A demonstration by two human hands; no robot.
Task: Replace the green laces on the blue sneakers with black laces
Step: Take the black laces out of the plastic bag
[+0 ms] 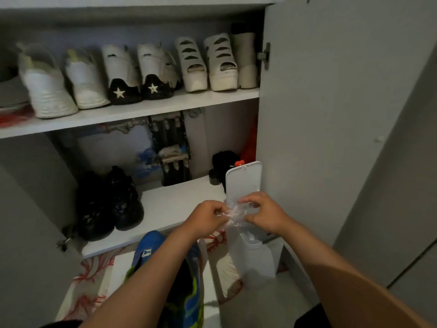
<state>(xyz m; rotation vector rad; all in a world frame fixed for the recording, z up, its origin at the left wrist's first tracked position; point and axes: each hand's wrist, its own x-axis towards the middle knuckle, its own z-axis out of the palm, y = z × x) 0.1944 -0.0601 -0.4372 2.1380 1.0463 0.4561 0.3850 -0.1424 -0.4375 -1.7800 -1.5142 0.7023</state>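
A blue sneaker [191, 297] with green laces and trim lies on the floor below my forearms, partly hidden by my left arm. My left hand [205, 216] and my right hand [262, 214] both pinch a small clear plastic bag [233, 215] between them, in front of the lower shelf. What the bag holds is too blurred to tell. Just under the bag stands a white bin [257, 256] with its flip lid [243, 178] raised. No black laces are clearly visible.
An open grey cupboard holds white shoes [47, 88] on the upper shelf [165, 107] and black shoes [108, 204] on the lower shelf [170, 204]. The open door [319, 114] stands at right. A red-patterned mat [89, 280] covers the floor.
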